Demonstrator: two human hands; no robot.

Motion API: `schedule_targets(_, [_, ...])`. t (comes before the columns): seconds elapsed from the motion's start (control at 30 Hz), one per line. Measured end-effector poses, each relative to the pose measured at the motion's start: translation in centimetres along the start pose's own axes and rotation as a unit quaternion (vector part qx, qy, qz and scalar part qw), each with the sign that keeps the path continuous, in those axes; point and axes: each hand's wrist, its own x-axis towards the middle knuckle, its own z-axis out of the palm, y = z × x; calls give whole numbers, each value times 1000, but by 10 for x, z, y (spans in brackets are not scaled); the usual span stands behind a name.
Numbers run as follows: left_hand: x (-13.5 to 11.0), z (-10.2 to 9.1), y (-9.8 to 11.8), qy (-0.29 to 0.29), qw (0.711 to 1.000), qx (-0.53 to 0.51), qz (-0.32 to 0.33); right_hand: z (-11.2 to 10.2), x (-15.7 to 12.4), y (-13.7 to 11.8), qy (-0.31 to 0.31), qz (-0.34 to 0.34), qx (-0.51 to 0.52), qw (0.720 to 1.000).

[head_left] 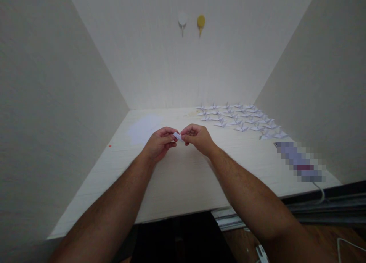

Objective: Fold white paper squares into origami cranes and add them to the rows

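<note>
Both hands meet above the middle of a pale wooden desk. My left hand and my right hand each pinch one end of a small folded piece of white paper, held between the fingertips just above the desk. Fingers of both hands are curled closed on it. Several finished white paper cranes stand in rows at the far right of the desk, well beyond my right hand.
A sheet of white paper lies flat at the back left. A blurred-out object with a white cable lies near the right edge. Walls close in on three sides; two hooks, white and yellow, hang on the back wall.
</note>
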Motion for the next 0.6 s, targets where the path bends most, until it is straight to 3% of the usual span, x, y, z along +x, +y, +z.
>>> schedule_targets(0.6, [1,2,1,20,1000,-6,-19,-2,-1,0,3,-19,-91,996])
